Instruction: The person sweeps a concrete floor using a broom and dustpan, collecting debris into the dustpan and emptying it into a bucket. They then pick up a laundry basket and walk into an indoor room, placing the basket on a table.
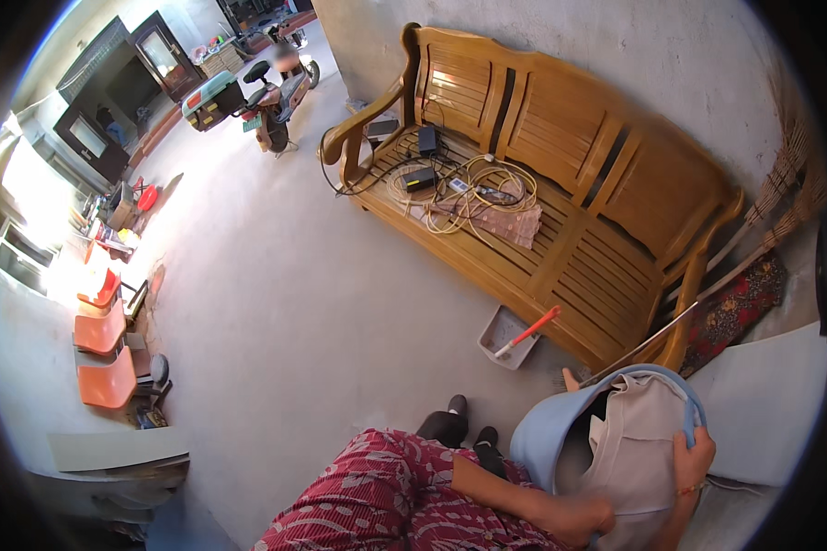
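A light-blue bucket [547, 430] leans on its side at the lower right, its mouth toward me. Beige cloth [641, 445], with seams like a garment, fills part of it and hangs over toward the bottom edge. My right hand [696, 456], with a band round the wrist, is closed on the bucket's rim at its right side. Low in front of the bucket, my left hand [579, 520] is curled against the cloth's near part. It is blurred, and what its fingers hold cannot be made out.
A wooden bench [597, 266] with coiled cables [492, 197] stands ahead. A grey dustpan [501, 331] with a red handle lies at its foot. Straw brooms [781, 184] lean at the right. Orange chairs [106, 376] line the left, and a scooter [271, 101] stands farther back.
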Demonstrator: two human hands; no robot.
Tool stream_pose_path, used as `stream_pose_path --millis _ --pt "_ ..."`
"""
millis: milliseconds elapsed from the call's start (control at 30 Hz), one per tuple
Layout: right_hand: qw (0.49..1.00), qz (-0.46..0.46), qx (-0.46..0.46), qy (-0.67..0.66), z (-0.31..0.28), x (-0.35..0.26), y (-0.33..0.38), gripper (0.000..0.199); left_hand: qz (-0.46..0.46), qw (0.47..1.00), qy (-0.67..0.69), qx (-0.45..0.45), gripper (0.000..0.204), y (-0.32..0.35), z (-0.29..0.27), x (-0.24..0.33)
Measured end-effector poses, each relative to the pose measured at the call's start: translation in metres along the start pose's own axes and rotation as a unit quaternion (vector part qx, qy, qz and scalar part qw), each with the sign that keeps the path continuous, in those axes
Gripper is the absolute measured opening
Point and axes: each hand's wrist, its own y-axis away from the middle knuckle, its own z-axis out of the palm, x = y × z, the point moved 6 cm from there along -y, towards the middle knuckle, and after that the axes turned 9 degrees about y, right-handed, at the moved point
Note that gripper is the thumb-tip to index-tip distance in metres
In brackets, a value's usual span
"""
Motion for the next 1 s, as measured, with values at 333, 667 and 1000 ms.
stream_pose_path --millis 333,667,1000 --pt "0.997 -0.017 0.032 0.061 -0.017 -0.098 0.054 0.022 0.070 0.989 0.023 0.125 0.012 0.109 0.009 0.022" --pt "0.992 -0.106 0.068 0.007 -0.026 -0.363 0.124 0.022 0.057 0.968 -0.021 0.243 0.013 0.356 -0.062 0.118" --pt "0.968 -0.235 0.052 -0.076 0.025 -0.630 0.100 0.025 -0.011 0.941 -0.120 0.317 0.011 0.541 -0.173 0.149"
